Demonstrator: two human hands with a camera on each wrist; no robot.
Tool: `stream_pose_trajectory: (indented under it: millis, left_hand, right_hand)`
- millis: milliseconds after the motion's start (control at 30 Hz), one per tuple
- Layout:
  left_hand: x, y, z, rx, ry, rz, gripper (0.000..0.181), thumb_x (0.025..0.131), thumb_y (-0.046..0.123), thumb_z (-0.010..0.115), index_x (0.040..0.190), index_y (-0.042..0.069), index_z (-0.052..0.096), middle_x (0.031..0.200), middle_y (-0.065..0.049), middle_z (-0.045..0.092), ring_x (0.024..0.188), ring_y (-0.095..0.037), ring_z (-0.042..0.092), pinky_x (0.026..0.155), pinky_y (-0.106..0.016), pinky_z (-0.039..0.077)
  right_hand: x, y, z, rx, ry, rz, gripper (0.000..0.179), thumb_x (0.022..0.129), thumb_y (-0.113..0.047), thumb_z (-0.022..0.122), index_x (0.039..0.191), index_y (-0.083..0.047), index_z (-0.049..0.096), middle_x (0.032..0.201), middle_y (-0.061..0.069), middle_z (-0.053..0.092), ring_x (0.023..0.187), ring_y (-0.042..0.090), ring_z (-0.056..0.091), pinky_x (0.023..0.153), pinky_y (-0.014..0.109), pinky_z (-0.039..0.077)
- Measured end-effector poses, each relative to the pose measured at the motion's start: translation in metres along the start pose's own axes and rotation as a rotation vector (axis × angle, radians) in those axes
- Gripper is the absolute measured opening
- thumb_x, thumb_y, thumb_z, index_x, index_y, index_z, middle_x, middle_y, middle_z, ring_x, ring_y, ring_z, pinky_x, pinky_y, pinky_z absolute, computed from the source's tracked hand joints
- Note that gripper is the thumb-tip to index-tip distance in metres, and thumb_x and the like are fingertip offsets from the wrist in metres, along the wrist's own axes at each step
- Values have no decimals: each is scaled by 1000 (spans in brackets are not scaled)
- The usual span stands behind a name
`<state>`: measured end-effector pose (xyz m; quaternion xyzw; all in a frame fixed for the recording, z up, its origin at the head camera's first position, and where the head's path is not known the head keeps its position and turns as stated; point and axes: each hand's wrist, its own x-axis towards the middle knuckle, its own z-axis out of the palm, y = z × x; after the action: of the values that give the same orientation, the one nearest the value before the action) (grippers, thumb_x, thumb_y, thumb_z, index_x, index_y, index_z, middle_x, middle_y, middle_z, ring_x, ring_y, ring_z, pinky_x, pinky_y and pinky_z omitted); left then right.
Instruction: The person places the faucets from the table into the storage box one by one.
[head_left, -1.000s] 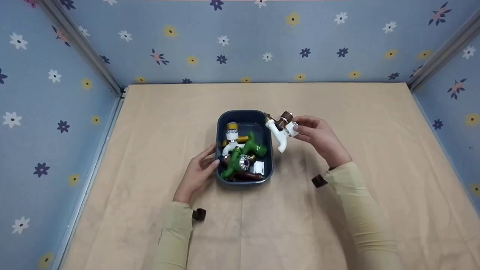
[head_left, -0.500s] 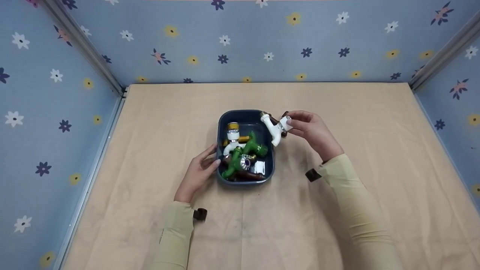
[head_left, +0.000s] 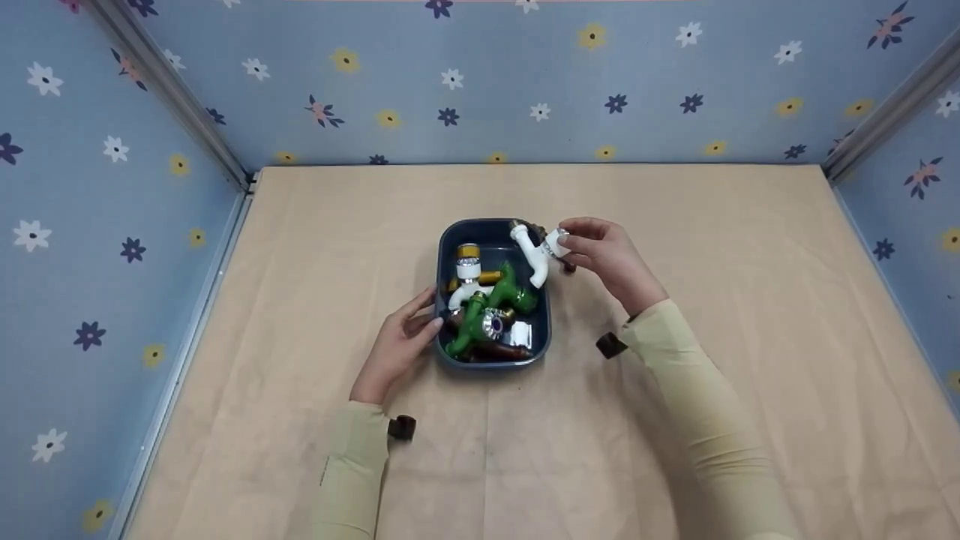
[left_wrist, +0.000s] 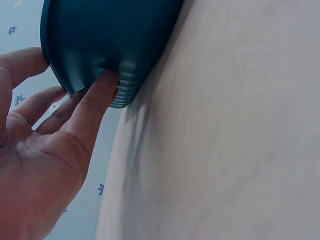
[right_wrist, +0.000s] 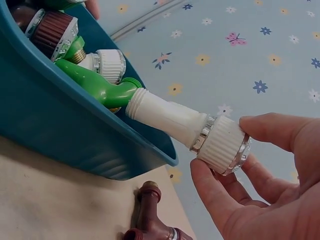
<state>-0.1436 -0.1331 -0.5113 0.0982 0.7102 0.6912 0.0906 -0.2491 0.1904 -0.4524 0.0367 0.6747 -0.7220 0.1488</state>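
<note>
My right hand [head_left: 611,259] pinches a white faucet [head_left: 531,255] by its ribbed knob, with thumb and fingertips. The faucet's body overlaps the upper right rim of a dark blue bin [head_left: 547,330]; in the right wrist view the white faucet [right_wrist: 167,116] reaches over the bin's edge. My left hand [head_left: 396,349] rests its fingers against the bin's left wall; the left wrist view has the fingertips on the outside of the bin [left_wrist: 110,35]. Inside lie green faucets [head_left: 469,326], a white faucet with a yellow-topped knob [head_left: 469,270] and brown ones partly hidden.
A dark brown faucet [right_wrist: 150,215] lies on the cloth beside the bin, mostly hidden by the white faucet and right hand in the head view. Beige cloth [head_left: 360,225] covers the table. Flower-patterned panels [head_left: 540,75] stand at the back and sides.
My right hand has moved left with the white faucet, bringing it from beside the bin to over its right rim. My left hand stays at the bin's left side.
</note>
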Motion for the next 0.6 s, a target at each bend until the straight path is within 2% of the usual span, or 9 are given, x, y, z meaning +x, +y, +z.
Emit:
stream_pose_trajectory:
  millis: [133, 300, 600]
  left_hand:
    - [0, 0, 0, 1, -3, 0, 56, 96, 4, 56, 147, 0, 33, 148, -23, 33, 126, -41, 44, 96, -34, 45]
    - [1, 1, -1, 7, 0, 5, 57, 96, 4, 57, 147, -1, 32, 148, -23, 33, 125, -41, 45, 97, -36, 45]
    - [0, 0, 0, 13, 3, 2, 57, 96, 5, 58, 147, 1, 33, 148, -22, 34, 126, -39, 45, 95, -33, 45]
  right_hand:
    - [2, 1, 4, -9, 2, 2, 32, 89, -6, 67, 118, 3, 59, 111, 15, 57, 89, 22, 61, 73, 31, 55]
    - [6, 4, 10, -42, 19, 9, 32, 88, -8, 69, 118, 0, 61, 110, 14, 57, 83, 23, 61, 59, 27, 51]
    - [9, 9, 19, -135, 51, -3, 32, 86, -15, 73, 116, -6, 65, 110, 9, 59, 71, 17, 54, 55, 26, 43]
